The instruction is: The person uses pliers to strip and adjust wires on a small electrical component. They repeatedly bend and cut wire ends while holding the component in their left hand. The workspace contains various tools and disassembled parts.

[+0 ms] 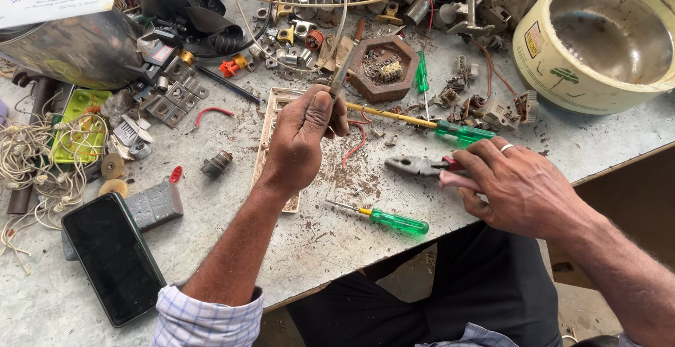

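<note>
On the scuffed grey metal counter (211,213), the cream plastic switch plate (271,132) serves as the anchor for everything else. Nearest the person, a black flat smartphone (112,255) lies well to the plate's near left, and a small green-handled screwdriver (390,219) lies just to the plate's near right. The left hand (299,143) rests over the plate, its fingers (330,111) curled shut around a thin dark metal tool with a reddish handle (344,66) that slants up and away from the plate. To the right of the plate, the right hand (517,185) has its fingers closed over the pink handles of grey steel pliers (418,166), whose nose points back toward the plate. Just beyond the pliers lies a long screwdriver with a yellow shaft and green handle (436,125). Beyond the plate sits a brown hexagonal dish of small parts (383,69), and far to the right stands a cream round metal-lined pot (598,37).
</note>
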